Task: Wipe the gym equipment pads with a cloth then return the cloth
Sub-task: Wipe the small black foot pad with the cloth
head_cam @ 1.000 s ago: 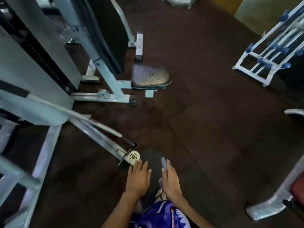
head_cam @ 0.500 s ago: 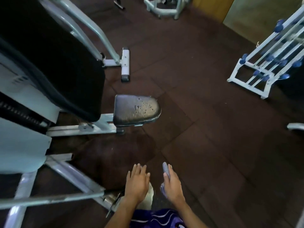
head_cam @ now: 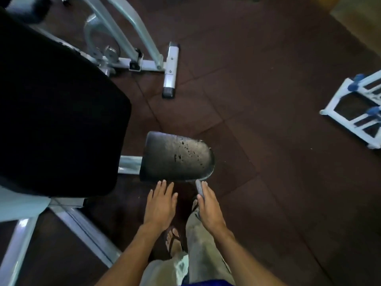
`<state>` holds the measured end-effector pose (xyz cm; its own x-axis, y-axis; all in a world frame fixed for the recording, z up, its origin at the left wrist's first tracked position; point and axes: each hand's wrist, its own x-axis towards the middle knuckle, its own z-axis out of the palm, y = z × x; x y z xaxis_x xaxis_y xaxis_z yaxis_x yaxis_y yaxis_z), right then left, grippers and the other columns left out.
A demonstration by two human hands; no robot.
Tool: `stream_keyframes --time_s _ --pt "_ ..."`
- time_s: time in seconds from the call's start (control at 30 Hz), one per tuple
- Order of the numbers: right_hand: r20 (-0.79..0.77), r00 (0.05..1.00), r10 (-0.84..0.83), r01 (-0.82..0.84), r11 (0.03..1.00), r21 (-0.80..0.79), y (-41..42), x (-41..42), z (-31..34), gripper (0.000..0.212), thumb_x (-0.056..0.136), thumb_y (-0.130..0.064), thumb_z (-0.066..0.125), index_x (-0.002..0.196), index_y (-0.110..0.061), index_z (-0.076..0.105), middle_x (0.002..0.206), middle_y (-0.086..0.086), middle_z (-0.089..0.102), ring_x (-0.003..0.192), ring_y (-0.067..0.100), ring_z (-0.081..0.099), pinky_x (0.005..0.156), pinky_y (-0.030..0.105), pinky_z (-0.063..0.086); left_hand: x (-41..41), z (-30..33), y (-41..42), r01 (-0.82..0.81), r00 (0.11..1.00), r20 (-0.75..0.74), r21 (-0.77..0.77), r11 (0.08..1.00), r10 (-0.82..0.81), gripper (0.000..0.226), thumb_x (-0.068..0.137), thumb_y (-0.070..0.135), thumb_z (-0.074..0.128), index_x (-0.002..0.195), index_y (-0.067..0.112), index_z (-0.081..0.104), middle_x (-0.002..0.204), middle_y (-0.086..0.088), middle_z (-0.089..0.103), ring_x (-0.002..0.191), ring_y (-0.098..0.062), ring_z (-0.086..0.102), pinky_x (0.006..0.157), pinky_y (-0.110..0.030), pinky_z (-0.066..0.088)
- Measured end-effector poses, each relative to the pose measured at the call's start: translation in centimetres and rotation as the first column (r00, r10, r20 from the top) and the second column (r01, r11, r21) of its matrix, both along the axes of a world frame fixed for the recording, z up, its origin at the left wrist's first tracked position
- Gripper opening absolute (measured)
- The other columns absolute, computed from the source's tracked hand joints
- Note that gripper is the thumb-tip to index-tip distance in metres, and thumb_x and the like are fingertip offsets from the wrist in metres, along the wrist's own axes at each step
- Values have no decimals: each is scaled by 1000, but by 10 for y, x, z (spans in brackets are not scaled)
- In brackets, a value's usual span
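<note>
Here a grey cloth (head_cam: 199,188) sits folded in the right hand (head_cam: 209,207), pinched along the thumb side, its tip just short of the near edge of the black seat pad (head_cam: 177,156). The left hand (head_cam: 160,205) is empty, palm down, fingers spread flat just below the same edge. Droplets speckle the seat pad. A large black back pad (head_cam: 59,120) fills the left, above the dark floor (head_cam: 268,162).

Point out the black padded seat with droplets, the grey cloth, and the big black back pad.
Black padded seat (head_cam: 177,156), head view, top surface.
Grey cloth (head_cam: 199,187), head view, folded end above right hand.
Black back pad (head_cam: 57,120), head view, centre.
</note>
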<state>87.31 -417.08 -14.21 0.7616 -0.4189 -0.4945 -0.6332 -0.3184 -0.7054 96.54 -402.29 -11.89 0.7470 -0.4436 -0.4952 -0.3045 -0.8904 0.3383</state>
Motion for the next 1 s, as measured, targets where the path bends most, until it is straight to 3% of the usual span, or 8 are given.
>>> stream_keyframes --time_s 0.1,0.23,0.37,0.5,0.67,0.8,0.93,1.0 --pt "8 998 64 -64 998 28 -28 45 -29 52 107 -30 34 157 -23 21 164 -5 19 149 4 17 97 -12 7 41 -30 -21 -59 998 21 5 998 58 53 105 40 24 154 19 28 165 -7 21 155 -20 12 124 -41 14" --pt "19 995 101 -102 993 66 -54 90 -55 54 108 -27 33 158 -19 15 166 -5 10 139 -6 15 83 -15 15 78 -72 -38 -47 996 79 12 999 46 59 102 44 17 152 17 34 164 -10 24 154 -23 17 123 -43 20" --pt "41 995 92 -93 995 35 -73 130 -107 56 108 -31 32 158 -24 10 167 -10 4 142 -8 6 91 -14 9 116 -128 -46 -26 989 143 12 1000 24 70 97 49 8 150 16 39 162 -13 27 152 -26 22 121 -46 24" --pt "77 975 209 -202 976 -87 -75 154 -156 56 108 -31 28 158 -28 4 166 -13 -4 151 0 -8 123 19 12 146 -177 -38 2 976 218 37 999 -10 65 100 48 11 152 17 35 164 -11 23 153 -25 18 122 -48 22" --pt "83 969 234 -182 895 -406 -59 182 -213 56 108 -23 34 158 -17 10 167 12 -1 154 27 -9 124 45 21 181 -223 -25 86 954 289 -9 996 -80 60 103 48 17 158 23 15 167 -8 2 155 -21 -1 124 -44 8" --pt "-21 987 157 -139 801 -583 -11 190 -230 56 106 -34 29 158 -16 15 167 12 5 154 31 1 124 41 13 197 -252 -17 133 945 302 -9 991 -124 61 103 49 15 158 25 9 168 -6 -2 156 -20 -3 126 -46 6" --pt "-145 936 320 -333 675 -659 -14 115 -229 56 103 -32 34 157 -20 22 164 11 20 152 30 19 117 46 26 197 -265 -7 164 933 327 -14 986 -151 63 102 49 16 158 22 13 168 -6 1 156 -21 0 126 -49 9" --pt "-141 969 201 -242 682 -690 -49 110 -230 55 103 -30 31 156 -18 22 164 11 18 152 29 18 118 49 26 196 -265 -10 163 927 344 -5 987 -151 63 102 49 16 158 21 14 168 -8 3 156 -23 3 125 -50 11"
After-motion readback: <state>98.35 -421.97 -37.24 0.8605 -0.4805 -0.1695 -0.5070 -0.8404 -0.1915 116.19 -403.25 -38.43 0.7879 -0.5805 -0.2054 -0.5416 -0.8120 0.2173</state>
